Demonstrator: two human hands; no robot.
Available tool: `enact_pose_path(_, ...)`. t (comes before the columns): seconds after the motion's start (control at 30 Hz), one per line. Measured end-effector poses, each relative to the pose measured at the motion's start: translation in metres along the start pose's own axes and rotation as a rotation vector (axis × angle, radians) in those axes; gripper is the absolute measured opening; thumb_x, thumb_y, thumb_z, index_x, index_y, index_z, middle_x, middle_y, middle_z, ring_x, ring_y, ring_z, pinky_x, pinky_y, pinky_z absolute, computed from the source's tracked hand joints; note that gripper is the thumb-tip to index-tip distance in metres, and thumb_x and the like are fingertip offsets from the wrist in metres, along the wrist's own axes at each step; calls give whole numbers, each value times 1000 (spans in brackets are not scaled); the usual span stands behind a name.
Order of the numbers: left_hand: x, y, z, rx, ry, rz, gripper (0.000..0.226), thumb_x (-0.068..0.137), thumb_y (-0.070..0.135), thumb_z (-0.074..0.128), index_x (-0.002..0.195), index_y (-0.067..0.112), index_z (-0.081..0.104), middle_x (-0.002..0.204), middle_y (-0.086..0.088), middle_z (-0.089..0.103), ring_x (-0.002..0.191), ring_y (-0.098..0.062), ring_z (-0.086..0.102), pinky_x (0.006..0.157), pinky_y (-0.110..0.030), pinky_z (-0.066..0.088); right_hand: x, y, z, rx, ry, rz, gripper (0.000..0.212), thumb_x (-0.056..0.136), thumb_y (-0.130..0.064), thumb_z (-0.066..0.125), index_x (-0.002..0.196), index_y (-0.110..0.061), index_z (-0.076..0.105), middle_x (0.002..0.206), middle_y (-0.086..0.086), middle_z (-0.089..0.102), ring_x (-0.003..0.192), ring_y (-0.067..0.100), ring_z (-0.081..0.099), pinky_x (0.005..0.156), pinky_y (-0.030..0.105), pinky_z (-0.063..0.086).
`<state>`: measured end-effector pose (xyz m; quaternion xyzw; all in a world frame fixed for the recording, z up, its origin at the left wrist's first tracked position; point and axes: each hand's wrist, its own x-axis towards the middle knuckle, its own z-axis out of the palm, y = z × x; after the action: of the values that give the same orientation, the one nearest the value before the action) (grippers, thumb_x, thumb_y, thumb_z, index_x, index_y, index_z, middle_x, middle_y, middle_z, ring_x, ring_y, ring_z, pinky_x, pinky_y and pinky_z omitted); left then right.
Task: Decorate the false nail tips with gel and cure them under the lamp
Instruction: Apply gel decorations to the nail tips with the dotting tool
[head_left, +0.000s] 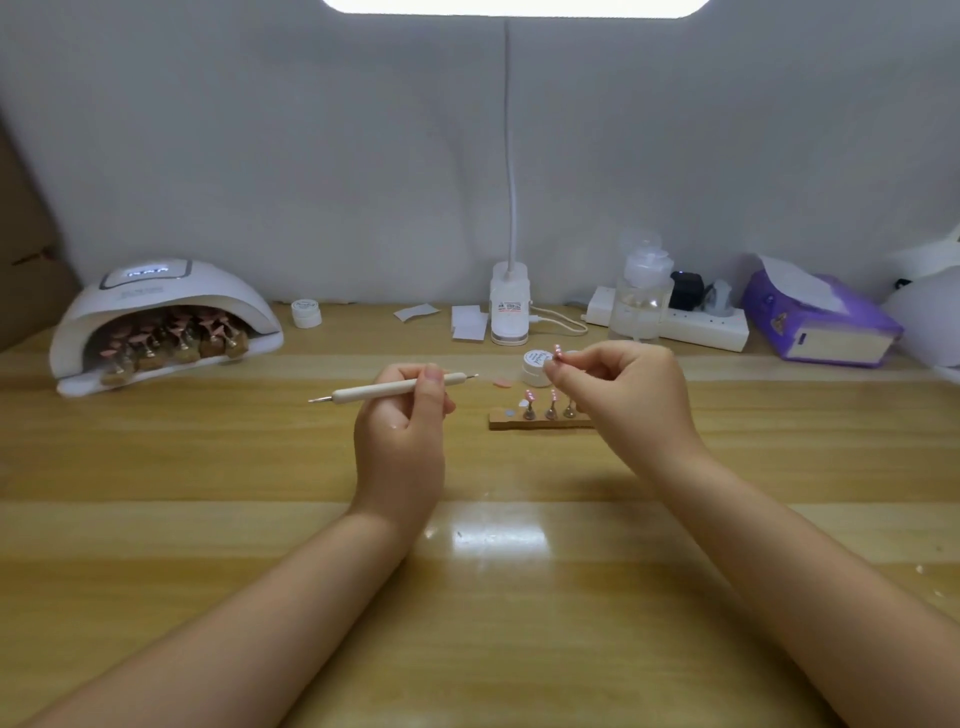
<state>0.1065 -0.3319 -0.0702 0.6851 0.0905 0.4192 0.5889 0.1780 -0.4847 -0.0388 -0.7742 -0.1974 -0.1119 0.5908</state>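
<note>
The left hand (402, 410) gripped a slim white double-ended dotting pen (393, 389) level above the wooden table (208, 493). The right hand (618, 395) pinched a pink dotted false nail tip (558, 352) above a wooden strip stand (540, 422); more tips sat under the white domed curing lamp (166, 317).

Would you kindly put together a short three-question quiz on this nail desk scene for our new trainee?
1. True or false: the curing lamp on the left already has nail stands inside it.
2. Which of the hands holds the dotting tool: the left hand or the right hand?
3. Fill in: the right hand pinches a pink nail tip on a stand, raised above the wooden holder, just in front of the small white ____.

Key: 1 true; 2 left; 3 jar.
</note>
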Motion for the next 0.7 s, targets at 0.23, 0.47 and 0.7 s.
enact_pose_path(0.23, 2, 0, 1, -39, 36, -61, 22, 99, 22, 48, 79, 18, 56, 66, 6, 55, 57, 4, 50, 57, -8, 42, -2, 4, 20, -253, -119, -11, 19, 85, -31, 67, 78, -15, 75, 58, -5, 59, 57, 11, 51, 60, 29, 41)
enact_pose_path(0.47, 3, -1, 1, -48, 35, -61, 23, 98, 22, 48, 77, 20, 56, 63, 8, 55, 56, 2, 49, 58, -12, 43, -10, 8, 48, -512, -118, -70, 25, 91, -39, 54, 85, -24, 73, 66, -6, 59, 79, 22, 59, 95, 43, 39)
enact_pose_path(0.7, 3, -3, 1, -68, 40, -79, 24, 98, 23, 49, 75, 21, 56, 63, 9, 56, 57, 0, 49, 57, -12, 43, -12, 16, 54, -757, -104, -109, 30, 96, -38, 44, 93, -26, 71, 88, 2, 70, 92, 25, 60, 99, 39, 33)
